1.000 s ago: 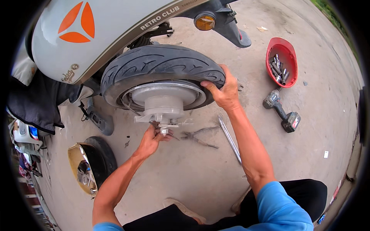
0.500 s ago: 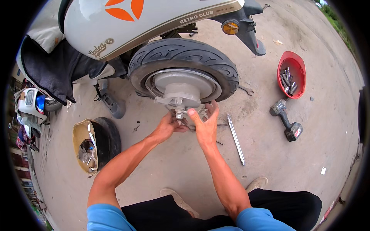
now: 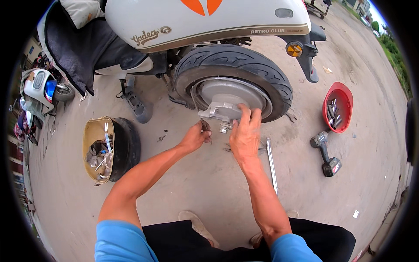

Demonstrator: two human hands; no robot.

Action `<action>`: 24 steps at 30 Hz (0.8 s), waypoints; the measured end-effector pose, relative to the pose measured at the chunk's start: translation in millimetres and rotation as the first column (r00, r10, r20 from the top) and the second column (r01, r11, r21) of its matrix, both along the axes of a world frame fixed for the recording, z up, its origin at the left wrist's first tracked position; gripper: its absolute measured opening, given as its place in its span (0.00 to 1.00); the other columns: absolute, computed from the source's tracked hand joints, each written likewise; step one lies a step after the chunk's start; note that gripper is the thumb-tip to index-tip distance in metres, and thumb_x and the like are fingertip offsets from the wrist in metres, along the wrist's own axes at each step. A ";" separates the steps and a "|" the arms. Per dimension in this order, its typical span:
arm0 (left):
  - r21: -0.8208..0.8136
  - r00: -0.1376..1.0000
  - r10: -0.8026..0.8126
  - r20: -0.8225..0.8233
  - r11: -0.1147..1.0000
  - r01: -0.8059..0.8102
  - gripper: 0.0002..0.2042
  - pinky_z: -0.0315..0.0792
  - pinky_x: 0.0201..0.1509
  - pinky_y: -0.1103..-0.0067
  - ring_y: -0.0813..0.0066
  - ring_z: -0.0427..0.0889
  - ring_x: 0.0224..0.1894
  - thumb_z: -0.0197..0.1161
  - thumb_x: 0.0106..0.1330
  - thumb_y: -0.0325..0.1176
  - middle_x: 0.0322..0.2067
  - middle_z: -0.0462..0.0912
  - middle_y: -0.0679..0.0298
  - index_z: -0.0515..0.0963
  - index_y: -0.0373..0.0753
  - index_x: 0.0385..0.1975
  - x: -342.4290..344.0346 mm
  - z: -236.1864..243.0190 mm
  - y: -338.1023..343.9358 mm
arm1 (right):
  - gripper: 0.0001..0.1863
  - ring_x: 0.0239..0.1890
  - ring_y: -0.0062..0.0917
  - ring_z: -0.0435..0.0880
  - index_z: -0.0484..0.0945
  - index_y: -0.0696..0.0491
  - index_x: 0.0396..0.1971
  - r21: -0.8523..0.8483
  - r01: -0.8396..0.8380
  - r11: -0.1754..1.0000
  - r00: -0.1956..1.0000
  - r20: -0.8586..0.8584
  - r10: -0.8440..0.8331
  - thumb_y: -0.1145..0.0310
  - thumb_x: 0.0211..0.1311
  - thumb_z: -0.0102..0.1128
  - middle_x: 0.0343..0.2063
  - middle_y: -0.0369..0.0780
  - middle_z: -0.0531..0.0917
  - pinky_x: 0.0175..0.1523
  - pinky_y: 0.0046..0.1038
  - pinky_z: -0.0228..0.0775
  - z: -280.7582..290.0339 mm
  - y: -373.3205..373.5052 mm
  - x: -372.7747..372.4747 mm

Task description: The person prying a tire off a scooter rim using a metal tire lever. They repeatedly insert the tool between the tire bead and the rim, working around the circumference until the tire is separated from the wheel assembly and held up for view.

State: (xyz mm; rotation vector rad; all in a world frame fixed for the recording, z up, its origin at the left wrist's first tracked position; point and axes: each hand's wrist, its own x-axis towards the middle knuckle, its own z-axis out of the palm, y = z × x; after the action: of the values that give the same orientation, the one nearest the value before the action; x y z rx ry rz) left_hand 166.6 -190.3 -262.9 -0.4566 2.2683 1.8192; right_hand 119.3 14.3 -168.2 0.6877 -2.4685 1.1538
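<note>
A scooter's wheel [image 3: 238, 65] stands in front of me, with a black tyre and a grey metal hub [image 3: 222, 91]. From the hub's near side project a silver bracket [image 3: 218, 109] and an axle end with a nut [image 3: 224, 127]. My right hand [image 3: 246, 135] has its fingers bent over the bracket's right side, its thumb beside the axle. Left of the axle, my left hand [image 3: 194, 137] is closed in a pinch on a thin dark piece [image 3: 205, 126], whose kind I cannot make out. Thin dark cables [image 3: 229, 148] show below the axle.
The white scooter body [image 3: 218, 24] hangs over the wheel. At left stands an upturned helmet [image 3: 109, 150] holding tools and parts. To the right lie a silver bar [image 3: 271, 166], a wrench [image 3: 291, 117], a cordless impact driver [image 3: 325, 155] and a red hard hat [image 3: 338, 107] of sockets.
The view has shifted, so the scooter sits further right. My left hand has come away from the axle to its left. My right hand has moved up onto the bracket.
</note>
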 end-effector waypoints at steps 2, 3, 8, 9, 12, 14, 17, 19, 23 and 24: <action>-0.030 1.000 0.014 -0.017 0.999 -0.015 0.07 0.87 0.45 0.73 0.68 0.87 0.40 0.59 0.75 0.23 0.42 0.79 0.57 0.70 0.29 0.47 -10.6 -11.6 -0.3 | 0.30 0.50 0.49 0.74 0.70 0.59 0.61 0.090 -0.029 0.996 0.998 -0.060 0.034 0.83 0.55 0.64 0.48 0.51 0.70 0.54 0.48 0.72 3.6 -3.6 -2.8; -0.041 0.997 0.005 -0.083 0.999 -0.008 0.06 0.85 0.43 0.73 0.70 0.87 0.38 0.61 0.74 0.24 0.38 0.81 0.58 0.72 0.29 0.44 -15.3 -18.1 -1.7 | 0.30 0.48 0.48 0.74 0.71 0.59 0.60 0.165 -0.043 0.985 0.994 -0.095 0.059 0.82 0.54 0.65 0.47 0.50 0.70 0.52 0.46 0.74 9.8 -7.9 -1.6; 0.039 0.976 0.138 -0.168 0.990 -0.133 0.06 0.83 0.41 0.74 0.72 0.86 0.35 0.65 0.71 0.25 0.33 0.85 0.59 0.77 0.27 0.40 -19.8 -23.8 12.6 | 0.29 0.46 0.45 0.75 0.72 0.59 0.58 0.302 -0.017 0.953 0.979 -0.190 0.077 0.81 0.52 0.64 0.46 0.48 0.72 0.47 0.41 0.78 23.6 -12.4 -0.3; 0.103 0.979 0.145 -0.146 0.986 -0.131 0.07 0.83 0.41 0.75 0.73 0.86 0.36 0.66 0.70 0.24 0.34 0.86 0.59 0.78 0.27 0.41 -18.6 -20.6 10.6 | 0.28 0.46 0.45 0.76 0.72 0.59 0.57 0.331 -0.029 0.943 0.976 -0.194 0.098 0.80 0.53 0.64 0.46 0.48 0.72 0.46 0.39 0.79 24.1 -9.1 -0.7; 0.199 0.973 0.177 -0.147 0.969 -0.146 0.09 0.82 0.43 0.76 0.74 0.86 0.38 0.67 0.68 0.23 0.37 0.87 0.58 0.80 0.27 0.44 -22.2 -13.8 0.7 | 0.27 0.47 0.43 0.77 0.72 0.59 0.56 0.368 -0.066 0.928 0.978 -0.160 0.133 0.79 0.54 0.63 0.45 0.47 0.73 0.45 0.38 0.80 41.7 -9.9 -2.7; 0.251 0.967 0.197 -0.161 0.956 -0.153 0.10 0.82 0.45 0.76 0.74 0.86 0.40 0.68 0.67 0.22 0.38 0.88 0.59 0.81 0.27 0.46 -24.8 -7.0 12.3 | 0.26 0.47 0.43 0.77 0.73 0.59 0.56 0.393 -0.084 0.916 0.984 -0.114 0.139 0.79 0.54 0.63 0.45 0.47 0.73 0.46 0.39 0.81 42.7 -12.5 -6.6; -0.007 0.977 0.133 -0.168 0.991 -0.136 0.12 0.82 0.50 0.74 0.74 0.86 0.44 0.68 0.66 0.20 0.40 0.87 0.60 0.81 0.27 0.48 -24.6 13.5 20.1 | 0.24 0.47 0.42 0.78 0.75 0.59 0.53 0.378 -0.171 0.910 0.950 -0.180 0.253 0.80 0.53 0.64 0.45 0.46 0.74 0.47 0.39 0.81 35.2 -17.4 -10.1; 0.078 0.988 0.101 -0.120 0.993 -0.092 0.15 0.81 0.55 0.73 0.73 0.85 0.47 0.67 0.66 0.18 0.43 0.87 0.61 0.80 0.27 0.51 -22.7 18.9 10.9 | 0.24 0.47 0.42 0.79 0.78 0.59 0.53 0.255 -0.201 0.946 0.944 -0.208 0.257 0.81 0.52 0.64 0.44 0.45 0.75 0.48 0.41 0.80 31.6 -14.8 -10.6; 0.210 0.991 0.082 -0.105 0.976 -0.058 0.17 0.81 0.57 0.73 0.72 0.85 0.48 0.65 0.67 0.18 0.46 0.87 0.59 0.79 0.27 0.55 -15.3 25.9 -0.7 | 0.24 0.49 0.43 0.79 0.78 0.57 0.56 0.147 -0.269 0.952 0.946 -0.148 0.290 0.79 0.56 0.67 0.46 0.46 0.76 0.50 0.41 0.78 20.4 17.4 -9.9; 0.196 0.993 0.066 -0.102 0.980 -0.045 0.17 0.80 0.57 0.73 0.72 0.85 0.49 0.64 0.68 0.19 0.47 0.87 0.57 0.78 0.26 0.56 -12.9 25.7 -4.9 | 0.25 0.50 0.42 0.79 0.78 0.57 0.58 0.022 -0.277 0.961 0.953 -0.124 0.277 0.76 0.59 0.68 0.48 0.46 0.76 0.51 0.40 0.77 16.1 26.5 -8.2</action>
State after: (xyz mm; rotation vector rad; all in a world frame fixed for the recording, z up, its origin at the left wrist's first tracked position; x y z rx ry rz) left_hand 153.7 -195.2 -237.2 -0.3999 2.1355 2.1149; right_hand 111.1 40.8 -152.1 1.1022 -2.3212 1.1607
